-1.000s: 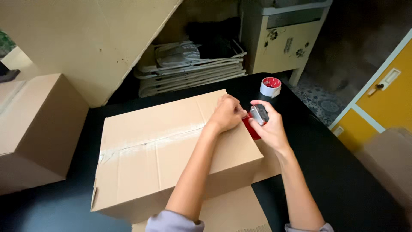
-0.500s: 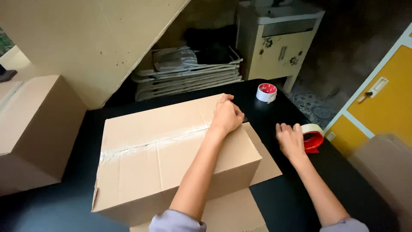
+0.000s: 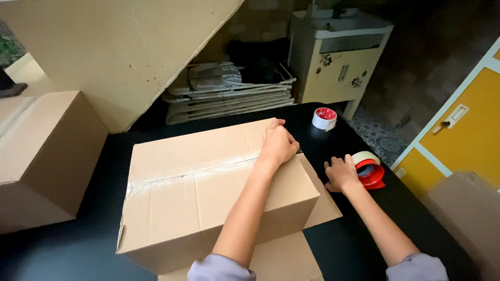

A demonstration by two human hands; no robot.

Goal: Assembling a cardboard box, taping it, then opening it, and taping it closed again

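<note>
A brown cardboard box [image 3: 198,198] lies on the black table [image 3: 78,244], its top seam closed with clear tape. My left hand [image 3: 278,143] rests on the box's far right top edge, fingers curled over the end of the tape. My right hand [image 3: 341,174] lies flat on the table beside the box, fingers touching a red tape dispenser [image 3: 371,169] that carries a roll of tape. The dispenser stands on the table and my right hand is not gripping it.
A small roll of tape with a red core [image 3: 324,118] sits at the table's far edge. Flat cardboard [image 3: 291,260] lies under the box. Another cardboard box [image 3: 41,151] stands at the left. Folded chairs [image 3: 229,91], a cream cabinet [image 3: 338,57] and a yellow door [image 3: 458,130] lie beyond.
My right hand carried the tape dispenser away from the box's right end and set it down on the table to the right. My left hand stayed on the box.
</note>
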